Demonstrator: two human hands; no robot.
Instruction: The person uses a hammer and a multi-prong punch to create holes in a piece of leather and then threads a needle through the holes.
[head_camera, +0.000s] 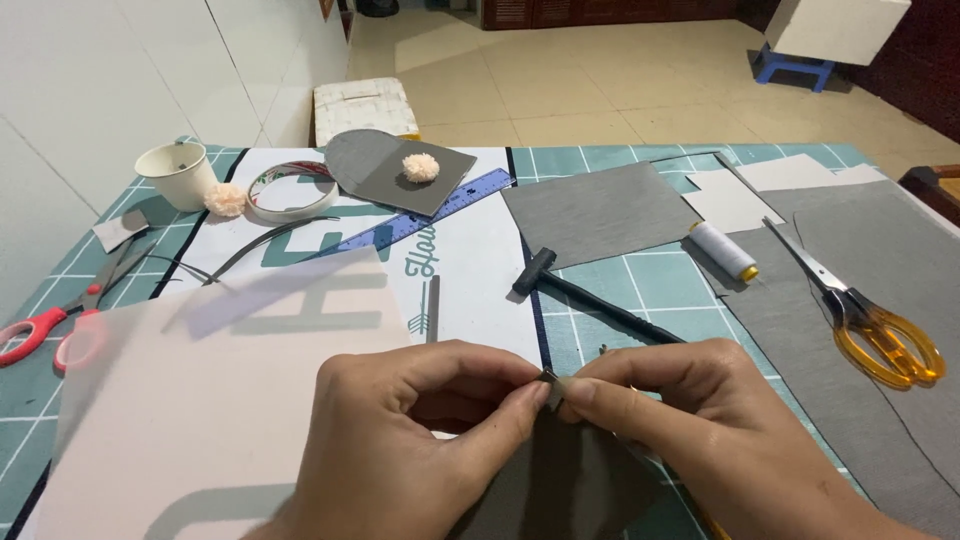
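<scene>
2 hands (420, 430) (690, 420) pinch grey fabric piece (560, 470) tip between fingertips.

1. Left hand (400, 440) sits at the lower centre of the frame, knuckles up, fingers curled, thumb and forefinger pinched together.
2. Right hand (700, 430) enters from the lower right, likewise pinched.
3. The fingertips of both hands meet at the frame's lower middle.
</scene>
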